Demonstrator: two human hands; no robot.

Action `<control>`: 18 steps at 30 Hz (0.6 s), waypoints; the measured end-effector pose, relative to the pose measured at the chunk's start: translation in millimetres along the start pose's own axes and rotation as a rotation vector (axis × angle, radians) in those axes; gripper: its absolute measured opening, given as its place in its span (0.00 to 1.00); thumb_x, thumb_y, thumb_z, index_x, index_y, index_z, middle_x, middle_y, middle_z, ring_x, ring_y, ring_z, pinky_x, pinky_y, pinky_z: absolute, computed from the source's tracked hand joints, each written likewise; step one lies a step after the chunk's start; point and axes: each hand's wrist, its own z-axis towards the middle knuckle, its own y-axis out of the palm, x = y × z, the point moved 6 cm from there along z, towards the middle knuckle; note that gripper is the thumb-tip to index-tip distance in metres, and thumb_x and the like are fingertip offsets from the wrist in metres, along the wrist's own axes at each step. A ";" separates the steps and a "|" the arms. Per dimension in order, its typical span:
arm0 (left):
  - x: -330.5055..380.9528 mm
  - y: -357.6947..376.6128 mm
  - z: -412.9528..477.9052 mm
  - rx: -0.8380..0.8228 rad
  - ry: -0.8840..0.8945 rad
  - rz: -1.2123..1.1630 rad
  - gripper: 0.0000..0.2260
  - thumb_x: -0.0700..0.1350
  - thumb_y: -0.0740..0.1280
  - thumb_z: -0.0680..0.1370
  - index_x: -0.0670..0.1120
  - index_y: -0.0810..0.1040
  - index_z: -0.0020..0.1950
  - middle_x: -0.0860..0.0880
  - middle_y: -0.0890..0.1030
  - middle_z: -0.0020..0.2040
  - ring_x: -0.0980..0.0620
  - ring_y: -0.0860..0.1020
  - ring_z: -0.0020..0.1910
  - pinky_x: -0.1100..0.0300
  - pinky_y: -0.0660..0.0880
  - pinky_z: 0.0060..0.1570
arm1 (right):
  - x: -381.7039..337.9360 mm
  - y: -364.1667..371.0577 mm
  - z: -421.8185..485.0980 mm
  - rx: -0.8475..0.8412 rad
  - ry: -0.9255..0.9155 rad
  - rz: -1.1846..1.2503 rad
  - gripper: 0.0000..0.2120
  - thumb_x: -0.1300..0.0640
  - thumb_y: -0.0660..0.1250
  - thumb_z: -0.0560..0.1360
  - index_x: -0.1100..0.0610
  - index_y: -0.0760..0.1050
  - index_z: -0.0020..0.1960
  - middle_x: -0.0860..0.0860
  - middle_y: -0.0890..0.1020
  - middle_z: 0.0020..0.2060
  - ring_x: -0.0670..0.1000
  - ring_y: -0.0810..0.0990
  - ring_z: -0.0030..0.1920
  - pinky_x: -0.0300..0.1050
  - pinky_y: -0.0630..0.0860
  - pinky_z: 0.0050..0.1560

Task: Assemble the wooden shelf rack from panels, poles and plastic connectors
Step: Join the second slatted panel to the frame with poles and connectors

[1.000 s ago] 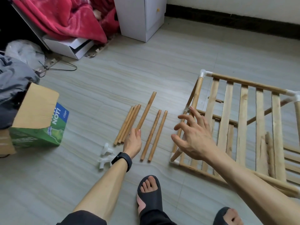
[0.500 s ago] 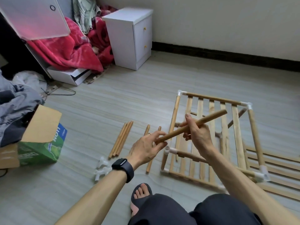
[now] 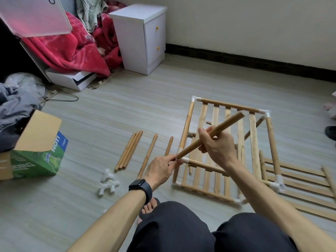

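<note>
- Partly built rack of pale wooden slats and poles, centre right of the frame, on the grey tiled floor: one slatted panel is framed by poles, with white plastic connectors at its corners. More poles and slats show beneath it, so one tier looks joined.
- Loose slatted wooden panel, lower right, flat on the floor and partly under the rack: judged not yet fitted.
- Loose wooden poles, centre left, lying roughly parallel on the floor: a bundle, then two single poles nearer the rack. All unfitted.
- Spare white plastic connectors, a small heap below the bundle: unused.
- Judgement on progress: somewhere near the middle, with uprights, connectors and at least one panel left to mount.
- Round light-wood pole, held in the air over the rack, slanting from lower left to upper right. It touches no connector.
- Left hand, black watch at the wrist: thumb and fingertips pinch the pole's lower end.
- Right hand: fingers curled round the pole near its middle.
- The hands are apart, both clamped on this one pole.
</note>
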 end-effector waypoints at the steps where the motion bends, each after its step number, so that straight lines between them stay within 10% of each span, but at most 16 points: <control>1: 0.6 -1.3 0.5 -0.003 0.001 0.012 0.13 0.60 0.62 0.82 0.59 0.79 0.62 0.52 0.80 0.38 0.54 0.76 0.34 0.57 0.76 0.32 | -9.8 5.9 2.4 -0.029 -0.060 -0.062 0.11 0.56 0.69 0.80 0.60 0.78 0.41 0.55 0.83 0.32 0.51 0.86 0.34 0.42 0.82 0.35; 11: -0.3 -3.8 6.3 -0.017 0.013 0.091 0.14 0.60 0.62 0.81 0.56 0.81 0.61 0.51 0.82 0.39 0.53 0.79 0.37 0.53 0.78 0.37 | -56.7 75.3 17.1 -0.271 -0.369 -0.632 0.22 0.57 0.66 0.78 0.50 0.60 0.29 0.48 0.70 0.31 0.46 0.66 0.30 0.40 0.63 0.35; 18: -1.5 -7.8 -0.6 -0.048 -0.017 0.075 0.13 0.63 0.59 0.82 0.59 0.78 0.56 0.52 0.79 0.37 0.52 0.76 0.35 0.53 0.76 0.35 | -40.3 63.8 14.6 -0.175 -0.254 -0.539 0.18 0.56 0.67 0.77 0.60 0.70 0.31 0.51 0.75 0.31 0.53 0.77 0.33 0.50 0.77 0.36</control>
